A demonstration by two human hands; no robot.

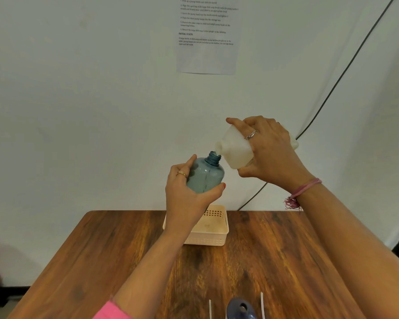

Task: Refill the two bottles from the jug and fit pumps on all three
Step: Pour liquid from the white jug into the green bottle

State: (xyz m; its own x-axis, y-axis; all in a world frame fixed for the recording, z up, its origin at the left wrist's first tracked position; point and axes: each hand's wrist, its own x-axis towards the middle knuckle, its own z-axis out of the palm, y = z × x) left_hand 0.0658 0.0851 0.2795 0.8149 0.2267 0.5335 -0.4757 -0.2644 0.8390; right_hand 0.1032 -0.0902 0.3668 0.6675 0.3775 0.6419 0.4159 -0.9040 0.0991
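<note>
1. Hands are raised above the far part of a brown wood-grain counter [124,249], each holding a container.
2. The left hand [187,192] grips a translucent blue-grey plastic bottle [206,174] round its lower body, fingers [189,164] curled behind it on the left and the thumb across its near side; the bottle stands nearly upright, its threaded neck open and uncapped.
3. The right hand [270,150] holds a milky white plastic jug [235,148] tipped over towards the left, fingers spread over its top and the thumb underneath.
4. The jug's short spout sits just at the rim of the bottle's mouth, touching or almost touching it; whether any liquid is running cannot be told.
5. A pale peach plastic basket [213,229] with a row of small slots in its wall rests on the counter at the far edge, directly beneath the bottle and partly hidden by the left wrist.
6. At the near edge of the counter, a dark blue bottle [241,308] shows its top, cut off by the picture, with two thin white tubes [262,305] lying either side of it.
7. A pink thread bracelet [302,191] circles the right wrist.
8. A printed paper sheet [206,35] hangs on the white wall behind, and a black cable [346,67] runs diagonally down the wall at the right.
</note>
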